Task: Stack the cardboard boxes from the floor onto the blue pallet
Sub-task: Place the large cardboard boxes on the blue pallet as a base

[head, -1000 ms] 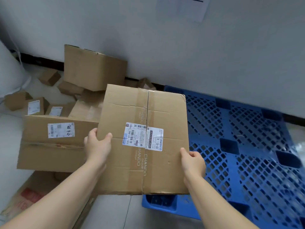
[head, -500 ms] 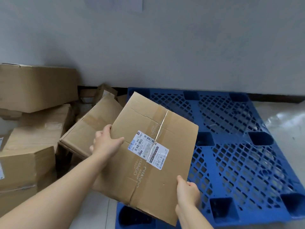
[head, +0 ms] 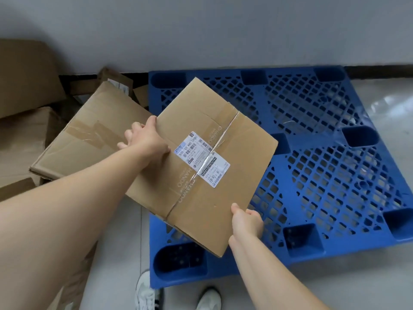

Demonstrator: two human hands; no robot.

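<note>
I hold a flat brown cardboard box (head: 234, 135) with white shipping labels and clear tape, tilted in the air over the left half of the blue pallet (head: 335, 175). My left hand (head: 145, 139) grips its left edge, fingers curled under and thumb on top. My right hand (head: 245, 222) grips its near right edge. The blue plastic pallet lies on the floor by the wall, with nothing resting on its grid. More cardboard boxes lie on the floor to the left, the nearest one (head: 89, 133) taped and leaning.
A grey wall (head: 223, 30) runs behind the pallet. Larger stacked boxes (head: 24, 77) fill the far left. My white shoes (head: 145, 291) stand at the pallet's near edge. Clear plastic film (head: 388, 104) lies on the floor right of the pallet.
The box has swung right from over the floor pile to above the pallet and turned at an angle. My view has turned right with it; both hands kept their grip.
</note>
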